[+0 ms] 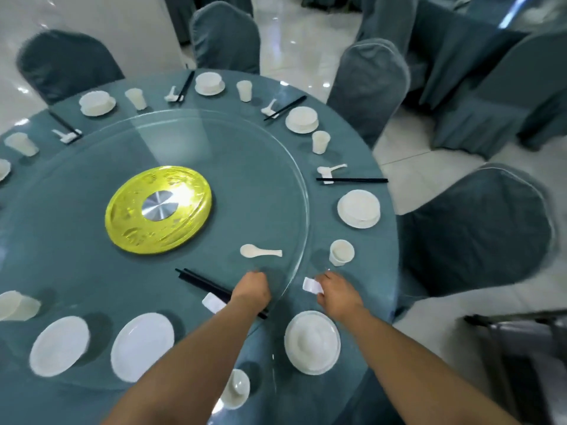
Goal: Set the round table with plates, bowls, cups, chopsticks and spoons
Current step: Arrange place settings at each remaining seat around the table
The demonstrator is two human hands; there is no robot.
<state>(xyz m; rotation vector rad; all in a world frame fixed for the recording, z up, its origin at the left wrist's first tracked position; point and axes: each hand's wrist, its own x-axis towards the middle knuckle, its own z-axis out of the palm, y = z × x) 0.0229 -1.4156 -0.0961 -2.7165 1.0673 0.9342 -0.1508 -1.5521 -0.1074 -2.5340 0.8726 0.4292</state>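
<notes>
The round desk (362, 154) wears a teal cloth, and a large glass turntable (251, 179) covers most of it, leaving only a narrow outer ring of cloth for the place settings. A yellow disc (129, 222) with a silver hub sits at the turntable's centre.

The left hand (252, 289) reaches over the near edge of the glass, fingers curled down. It lies over a pair of black chopsticks (199, 280) that rest on the glass with their near ends past the wrist. Whether this grip is actually closed on them cannot be told. A white chopstick rest (213, 302) lies just beside the chopsticks, and a white spoon (260, 251) lies loose on the glass, just beyond the hand.

The right hand (339, 291) is over the cloth ring just outside the glass rim, its grip pinching a second white rest (312, 285) at the fingertips. A cup (341, 252) stands just beyond it, and a plate with bowl (312, 342) sits close to the wrist, near the desk edge.

Completed settings follow the far rim: plate with bowl, cup, spoon on rest, chopsticks. On the near left of the glass lie two bare plates (142, 346), and a small cup (235, 392) sits between the forearms.

Covered chairs (478, 228) stand close around the desk, with pale tiled floor (417, 167) between them.
</notes>
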